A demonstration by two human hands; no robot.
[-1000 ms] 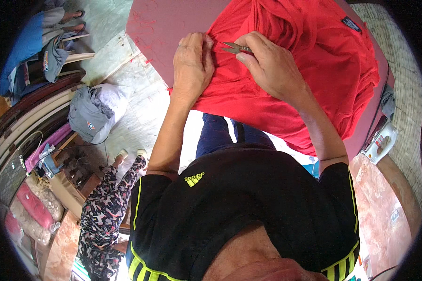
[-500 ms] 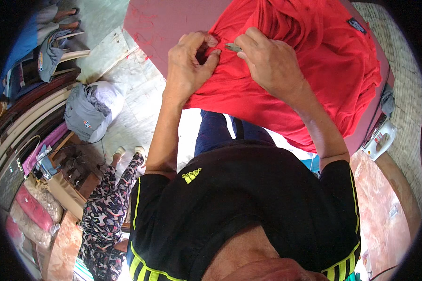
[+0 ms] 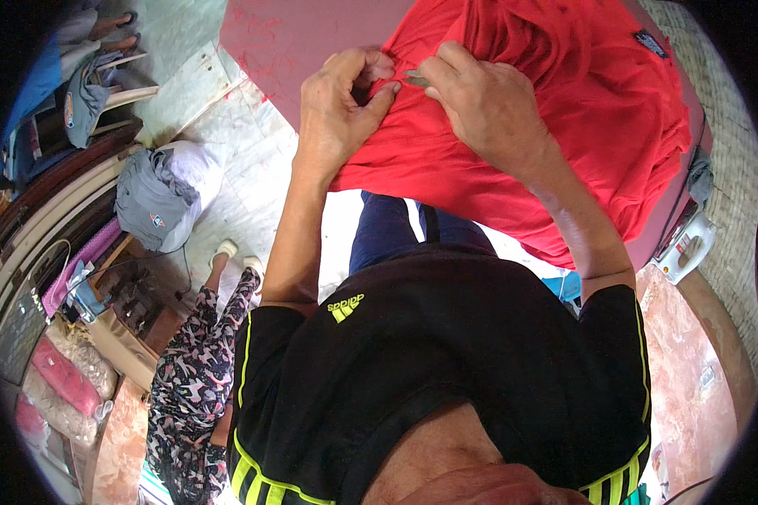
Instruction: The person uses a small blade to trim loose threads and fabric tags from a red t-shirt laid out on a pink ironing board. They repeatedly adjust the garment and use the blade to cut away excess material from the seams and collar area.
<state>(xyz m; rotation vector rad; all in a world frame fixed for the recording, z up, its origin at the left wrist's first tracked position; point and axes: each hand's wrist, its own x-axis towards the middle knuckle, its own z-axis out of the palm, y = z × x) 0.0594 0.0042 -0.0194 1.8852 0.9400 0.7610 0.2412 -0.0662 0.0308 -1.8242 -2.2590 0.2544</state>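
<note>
Left hand (image 3: 337,109) grip pinching fold of red knit fabric garment (image 3: 556,126), likely to keep cloth taut. Right hand (image 3: 484,105) grip pressed together on small grey metal tool (image 3: 414,78) at same spot. Garment draped over dusty-pink table (image 3: 295,42), hanging toward lap.

red shirt (image 3: 514,160) looks like soft matt knit cloth, the little tool (image 3: 414,79) on it is dull grey metal, pinkish table top (image 3: 286,42) smooth and matt
</note>
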